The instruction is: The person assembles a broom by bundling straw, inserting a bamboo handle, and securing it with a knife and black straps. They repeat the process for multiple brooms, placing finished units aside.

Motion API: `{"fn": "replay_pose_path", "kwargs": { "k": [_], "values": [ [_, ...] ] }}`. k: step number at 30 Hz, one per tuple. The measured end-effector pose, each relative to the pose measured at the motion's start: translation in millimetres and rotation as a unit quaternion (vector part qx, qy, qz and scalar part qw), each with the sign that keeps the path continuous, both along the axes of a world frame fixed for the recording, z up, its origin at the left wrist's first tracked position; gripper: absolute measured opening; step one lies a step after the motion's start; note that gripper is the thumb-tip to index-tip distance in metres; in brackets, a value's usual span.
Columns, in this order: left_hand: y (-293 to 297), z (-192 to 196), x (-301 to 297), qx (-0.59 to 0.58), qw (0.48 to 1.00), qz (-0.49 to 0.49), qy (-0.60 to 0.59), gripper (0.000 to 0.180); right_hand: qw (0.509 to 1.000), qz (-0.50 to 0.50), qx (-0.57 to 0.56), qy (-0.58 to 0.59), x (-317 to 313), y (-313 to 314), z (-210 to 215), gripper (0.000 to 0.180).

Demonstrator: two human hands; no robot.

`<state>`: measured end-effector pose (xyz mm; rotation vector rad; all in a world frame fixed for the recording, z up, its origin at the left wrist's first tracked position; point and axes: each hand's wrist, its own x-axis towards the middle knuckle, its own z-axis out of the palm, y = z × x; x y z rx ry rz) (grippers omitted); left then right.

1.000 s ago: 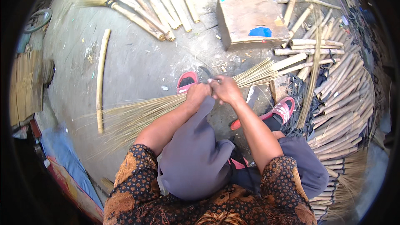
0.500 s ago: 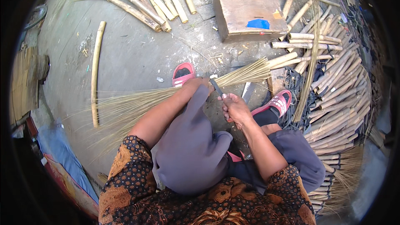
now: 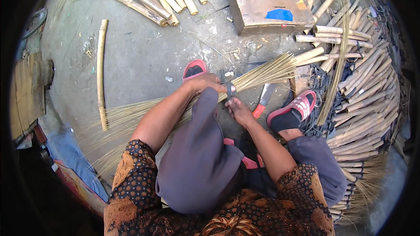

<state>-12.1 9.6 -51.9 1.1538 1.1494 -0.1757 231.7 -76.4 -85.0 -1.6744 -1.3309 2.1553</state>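
A long bundle of thin straw-coloured sticks (image 3: 260,73) lies slantwise across my raised knee, its thin loose ends fanning out to the lower left. My left hand (image 3: 209,81) is closed around the bundle near its thicker end. Just below the bundle, my right hand (image 3: 239,112) pinches a dark rubber strip (image 3: 229,91), which runs up over the sticks beside my left fingers. What lies under my left palm is hidden. Right of my right hand, a knife (image 3: 264,99) with a red handle rests on the ground.
A wooden box (image 3: 271,4) stands ahead. Several bamboo handles (image 3: 363,105) are piled at the right, beside a heap of dark strips (image 3: 320,98). Finished-looking brooms (image 3: 135,2) lie at the far left, and a single bamboo stick (image 3: 101,74) lies nearer. Pink sandals (image 3: 293,109) are on my feet.
My right hand has moved down and slightly left, and the strip now stands more upright across the bundle. More of the knife, including its red handle, has come into sight.
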Motion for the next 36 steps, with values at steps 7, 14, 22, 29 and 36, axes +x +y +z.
{"fn": "replay_pose_path", "kwargs": {
  "k": [7, 14, 22, 29, 36],
  "values": [
    [5, 3, 4, -0.059, 0.997, 0.048, -0.004, 0.086, 0.975, 0.013, 0.194, -0.111, -29, 45, -19, 0.028],
    [-7, 35, 28, 0.114, 0.972, 0.003, 0.205, 0.068, 0.919, 0.302, 0.207, -0.147, -12, 131, 89, 0.026],
    [-15, 36, 31, 0.142, 0.969, -0.019, 0.202, 0.074, 0.736, 0.517, 0.414, -0.141, -60, 166, 91, 0.022],
    [-27, 22, 30, 0.193, 0.966, -0.025, 0.17, 0.07, 0.8, 0.507, 0.286, -0.145, -63, 165, 71, 0.027],
    [-12, -5, 21, 0.149, 0.984, 0.033, 0.097, 0.079, 0.965, 0.166, 0.202, -0.036, 8, 96, 74, 0.021]
  ]
}}
